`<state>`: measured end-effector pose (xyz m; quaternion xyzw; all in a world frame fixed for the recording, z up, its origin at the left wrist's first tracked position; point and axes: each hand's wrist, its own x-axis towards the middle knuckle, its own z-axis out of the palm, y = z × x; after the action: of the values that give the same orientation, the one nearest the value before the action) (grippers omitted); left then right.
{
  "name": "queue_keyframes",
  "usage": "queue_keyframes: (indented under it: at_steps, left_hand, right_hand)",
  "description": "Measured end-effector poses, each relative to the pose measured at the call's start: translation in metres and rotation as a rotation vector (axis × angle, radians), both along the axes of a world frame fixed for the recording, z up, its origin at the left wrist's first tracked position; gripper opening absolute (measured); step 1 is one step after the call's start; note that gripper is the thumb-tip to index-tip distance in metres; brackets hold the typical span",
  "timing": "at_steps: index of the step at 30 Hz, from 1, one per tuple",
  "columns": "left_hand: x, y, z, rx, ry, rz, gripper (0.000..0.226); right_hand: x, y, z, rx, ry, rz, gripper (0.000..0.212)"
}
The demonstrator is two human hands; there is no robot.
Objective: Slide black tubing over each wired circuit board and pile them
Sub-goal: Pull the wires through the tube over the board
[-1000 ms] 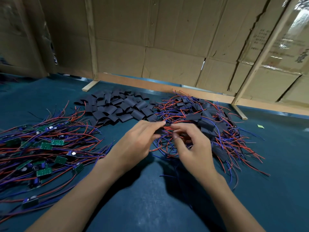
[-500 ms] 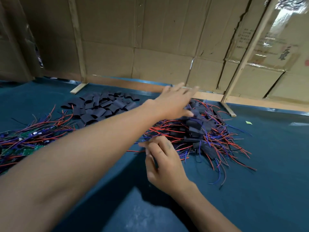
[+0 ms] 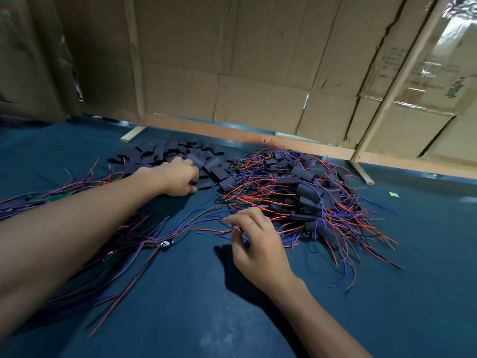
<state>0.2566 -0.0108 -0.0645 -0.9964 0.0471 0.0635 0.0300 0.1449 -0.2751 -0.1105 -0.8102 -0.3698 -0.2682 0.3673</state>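
Done: your sleeved pile (image 3: 304,192) sits on the bench (image 3: 206,319) at right, large, wires trailing.
Left: bare boards (image 3: 165,244) lie in the wire tangle at left, many by the look.
Tubing (image 3: 165,153): loose stock lies at the far middle.
Left hand (image 3: 178,178): curled on the tubing; whether it has a piece, I cannot tell.
Right hand (image 3: 258,244): fingers loosely bent at the pile's near edge, among loose wires; whether it pinches one, I cannot tell.

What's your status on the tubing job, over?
Left hand down on the black tubing pile, fingers curled on a piece. Right hand pinching wires at the edge of the sleeved-board pile. Nothing blocking.
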Motion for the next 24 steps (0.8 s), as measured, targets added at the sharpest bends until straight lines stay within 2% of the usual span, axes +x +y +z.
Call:
queue_keyframes:
  at_steps: [2,5,10,12,15,16,17,19,21,22,24]
  left_hand:
    - [-0.001,-0.004,-0.002,0.017,-0.016,-0.013,0.046]
    - [-0.008,-0.014,-0.002,-0.08,-0.112,-0.027,0.028]
    - [-0.047,-0.038,0.013,-0.52,-0.185,0.186,0.029]
    - [-0.077,-0.053,0.019,-0.775,-0.332,0.279,0.034]
    - [-0.134,-0.089,0.013,-1.084,-0.464,0.276,0.033]
    - [-0.15,-0.101,0.01,-1.13,-0.445,0.238,0.031]
    - [-0.162,-0.112,0.007,-1.163,-0.419,0.209,0.029]
    - [-0.176,-0.125,0.004,-1.205,-0.391,0.196,0.024]
    - [-0.182,-0.127,0.009,-1.189,-0.372,0.158,0.018]
    - [-0.182,-0.123,0.013,-1.096,-0.361,0.113,0.014]
    - [-0.181,-0.107,0.019,-0.68,-0.361,0.05,0.028]
  right_hand:
    - [-0.001,0.0,-0.001,0.003,0.002,-0.006,0.024]
    - [0.001,-0.001,-0.002,-0.003,-0.004,-0.001,0.025]
    - [0.003,-0.003,0.002,0.186,0.077,-0.008,0.021]
    - [0.004,-0.001,0.003,0.333,0.249,-0.024,0.017]
    - [0.009,0.0,0.006,0.576,0.772,0.179,0.014]
    - [0.011,-0.002,0.007,0.546,0.817,0.257,0.011]
    - [0.012,-0.004,0.007,0.491,0.821,0.31,0.017]
    - [0.015,-0.008,0.005,0.464,0.841,0.379,0.032]
    - [0.017,-0.011,0.005,0.527,0.886,0.406,0.04]
    - [0.018,-0.011,0.005,0.564,0.906,0.399,0.041]
    - [0.018,-0.011,0.007,0.635,0.921,0.337,0.046]
